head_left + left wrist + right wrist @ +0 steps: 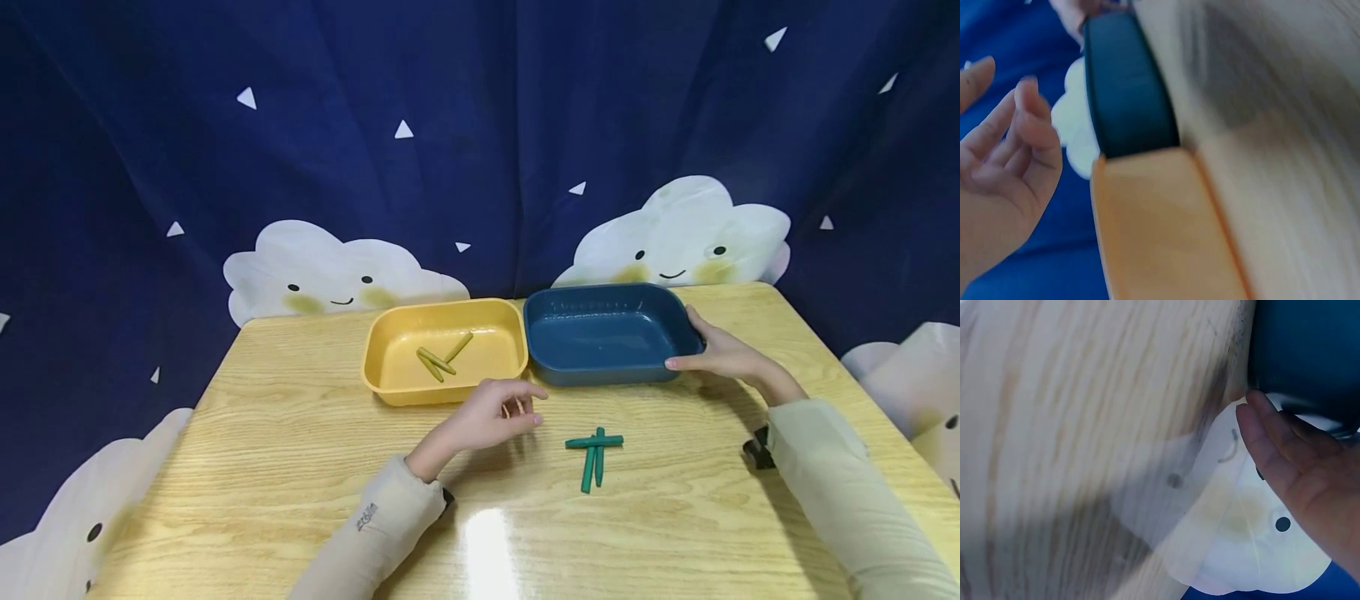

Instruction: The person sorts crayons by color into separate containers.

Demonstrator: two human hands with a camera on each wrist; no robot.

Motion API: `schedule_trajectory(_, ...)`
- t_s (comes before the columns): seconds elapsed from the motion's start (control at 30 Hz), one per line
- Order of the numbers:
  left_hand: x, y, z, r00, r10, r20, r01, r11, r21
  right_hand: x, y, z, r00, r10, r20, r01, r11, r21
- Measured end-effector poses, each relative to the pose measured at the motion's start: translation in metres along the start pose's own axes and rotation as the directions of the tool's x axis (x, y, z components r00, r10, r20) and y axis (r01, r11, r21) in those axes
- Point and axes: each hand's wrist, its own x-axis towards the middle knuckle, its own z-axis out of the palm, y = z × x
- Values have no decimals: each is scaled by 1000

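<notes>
My right hand (723, 352) is at the right end of the dark blue bin (611, 333), its straight fingers against the end wall and its thumb near the front corner. The right wrist view shows those fingers (1279, 434) extended along the bin's outside. Nothing is in my left hand (491, 414), which hovers in front of the yellow bin (371, 371) with loosely bent fingers. Three green crayons (592, 458) lie crossed on the table to its right. Inside the yellow bin are three olive-yellow crayons (437, 360).
The two bins stand side by side, ends close together, near the back edge of the wooden table (285, 467). Behind them hangs a dark blue curtain (450, 183) printed with white clouds and triangles.
</notes>
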Motion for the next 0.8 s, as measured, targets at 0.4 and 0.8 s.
schedule_trajectory(0.4,40,-8,32,984,-96,152,105,993,-50,3,0,0,1000,-2,-5,2,1000,-4)
schedule_trajectory(0.8,67,-13,63,950,-133,283,91,983,157,0,0,0,1000,14,-4,-14,1000,10)
